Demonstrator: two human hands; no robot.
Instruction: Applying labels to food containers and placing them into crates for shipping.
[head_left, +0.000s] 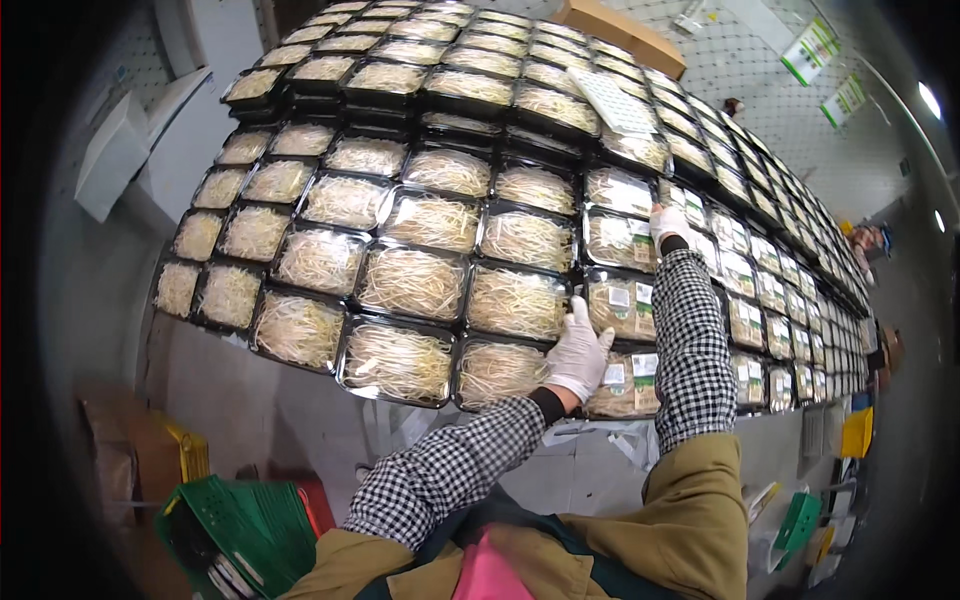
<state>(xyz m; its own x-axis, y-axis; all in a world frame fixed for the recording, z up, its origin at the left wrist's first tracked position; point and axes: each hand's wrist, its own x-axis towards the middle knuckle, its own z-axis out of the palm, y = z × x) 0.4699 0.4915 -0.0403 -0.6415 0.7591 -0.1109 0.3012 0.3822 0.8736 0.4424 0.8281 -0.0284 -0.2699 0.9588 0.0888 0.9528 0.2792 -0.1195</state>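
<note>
Rows of black plastic trays of bean sprouts under clear film cover the surface before me. My left hand (577, 358), in a white glove, rests at the gap between an unlabelled sprout tray (517, 304) and a labelled sprout tray (611, 304). Its thumb and fingers are apart, and I see nothing held in it. Farther forward, my right hand (669, 223), also gloved, reaches to the right edge of another labelled tray (619, 238). Its fingertips are partly hidden, so I cannot tell whether they grip anything. Checked sleeves cover both forearms.
A sheet of labels (615, 101) lies across the raised tray stacks at the back. Behind them is a cardboard box (622, 34). Green crates (236, 525) stand at lower left, and a green basket (796, 521) is at lower right. Another person (870, 240) is at far right.
</note>
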